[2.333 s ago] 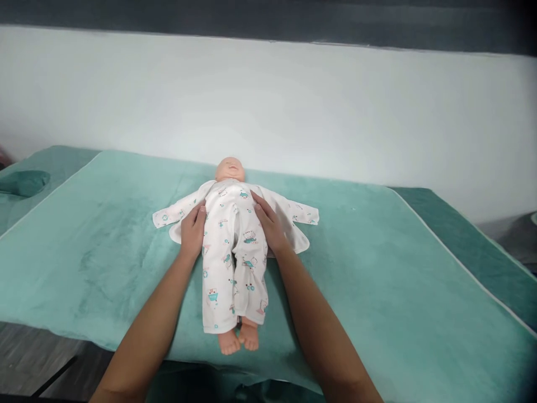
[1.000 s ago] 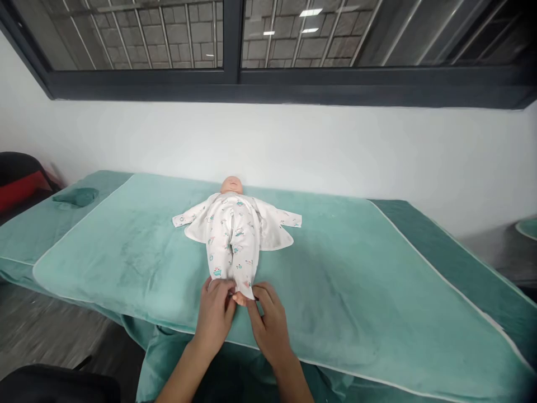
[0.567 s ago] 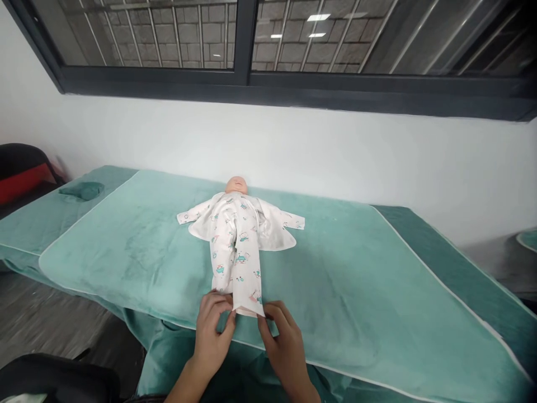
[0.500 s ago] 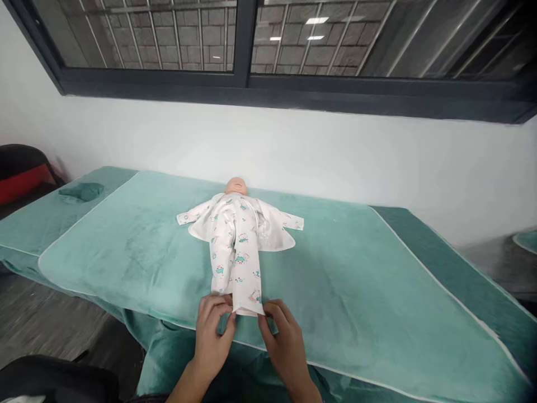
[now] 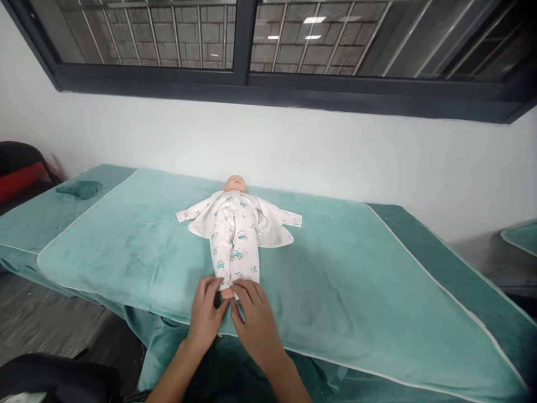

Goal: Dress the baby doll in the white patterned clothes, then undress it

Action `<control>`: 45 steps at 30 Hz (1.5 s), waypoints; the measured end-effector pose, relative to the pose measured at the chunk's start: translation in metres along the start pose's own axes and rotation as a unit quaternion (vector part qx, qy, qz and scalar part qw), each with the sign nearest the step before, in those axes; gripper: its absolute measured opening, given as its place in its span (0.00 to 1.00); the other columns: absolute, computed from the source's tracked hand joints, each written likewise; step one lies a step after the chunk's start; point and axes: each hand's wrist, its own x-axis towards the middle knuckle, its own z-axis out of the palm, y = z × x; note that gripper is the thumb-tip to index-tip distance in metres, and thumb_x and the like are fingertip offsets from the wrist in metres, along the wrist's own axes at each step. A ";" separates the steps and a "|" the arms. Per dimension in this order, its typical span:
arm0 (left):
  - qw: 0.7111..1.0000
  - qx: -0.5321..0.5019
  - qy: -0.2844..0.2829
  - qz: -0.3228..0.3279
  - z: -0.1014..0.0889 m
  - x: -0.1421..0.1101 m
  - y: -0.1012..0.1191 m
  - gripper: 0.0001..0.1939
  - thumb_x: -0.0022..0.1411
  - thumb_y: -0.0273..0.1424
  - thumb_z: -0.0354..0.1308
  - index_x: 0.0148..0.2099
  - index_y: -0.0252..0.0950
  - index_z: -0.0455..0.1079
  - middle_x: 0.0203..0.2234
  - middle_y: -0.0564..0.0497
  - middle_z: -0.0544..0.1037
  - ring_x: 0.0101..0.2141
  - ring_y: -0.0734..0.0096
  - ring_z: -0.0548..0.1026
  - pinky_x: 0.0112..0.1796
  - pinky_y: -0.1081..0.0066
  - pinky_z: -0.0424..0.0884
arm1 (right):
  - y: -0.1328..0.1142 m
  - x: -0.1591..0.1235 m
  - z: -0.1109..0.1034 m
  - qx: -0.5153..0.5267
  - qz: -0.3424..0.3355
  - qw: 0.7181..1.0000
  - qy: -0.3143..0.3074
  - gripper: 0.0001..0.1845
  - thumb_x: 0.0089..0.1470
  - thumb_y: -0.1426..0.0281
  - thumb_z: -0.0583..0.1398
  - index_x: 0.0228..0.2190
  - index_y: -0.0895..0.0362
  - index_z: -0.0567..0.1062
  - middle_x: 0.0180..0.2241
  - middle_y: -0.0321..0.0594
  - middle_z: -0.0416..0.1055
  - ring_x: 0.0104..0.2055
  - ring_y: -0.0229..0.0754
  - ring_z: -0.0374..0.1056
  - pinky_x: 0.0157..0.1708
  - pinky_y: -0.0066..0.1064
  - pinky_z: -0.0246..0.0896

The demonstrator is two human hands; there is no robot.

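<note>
A baby doll (image 5: 235,183) lies on its back, head toward the wall. It wears a white printed jacket (image 5: 274,226) spread wide at both sides, and white printed trousers (image 5: 239,246). My left hand (image 5: 205,313) is curled at the cuff of the left trouser leg, its fingers beside the doll's bare foot (image 5: 227,293). My right hand (image 5: 255,324) pinches the cuff of the other leg, its fingers covering most of that hem. The two thumbs nearly meet below the foot. Whatever lies beneath the right fingers is hidden.
The doll rests on a green padded bed cover (image 5: 327,280) with white piping. At the cover's left end is a dark green face-hole pad (image 5: 79,189). A white wall and a barred window (image 5: 247,50) stand behind. A black and red chair (image 5: 25,173) is at far left.
Both hands have moved up toward the doll, the right one also leftward. The right trouser cuff, stretched out flat before, is now gathered under the fingers, and a bare foot shows.
</note>
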 end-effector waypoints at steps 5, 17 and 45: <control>1.000 -0.026 0.006 -0.001 -0.019 0.008 -0.001 0.12 0.67 0.35 0.60 0.52 0.42 0.72 0.44 0.48 0.74 0.45 0.65 0.75 0.48 0.64 0.75 | -0.002 0.021 0.019 -0.047 0.035 0.997 -0.040 0.19 0.57 0.82 0.56 0.47 0.53 0.71 0.48 0.43 0.72 0.52 0.51 0.64 0.49 0.45 0.60; 0.997 -0.073 0.007 -0.036 -0.032 0.010 0.012 0.13 0.66 0.32 0.61 0.53 0.42 0.71 0.35 0.52 0.71 0.34 0.70 0.72 0.38 0.70 0.73 | 0.002 0.022 0.027 0.036 0.023 0.999 0.025 0.07 0.62 0.77 0.56 0.36 0.54 0.72 0.37 0.39 0.72 0.43 0.47 0.64 0.44 0.42 0.56; 0.957 0.255 -0.052 0.125 -0.010 0.140 -0.078 0.20 0.64 0.28 0.58 0.58 0.34 0.70 0.59 0.36 0.71 0.65 0.39 0.60 0.62 0.38 0.55 | 0.141 0.090 0.007 -0.101 0.035 0.994 0.028 0.20 0.61 0.79 0.51 0.51 0.63 0.75 0.51 0.54 0.71 0.56 0.52 0.62 0.59 0.50 0.60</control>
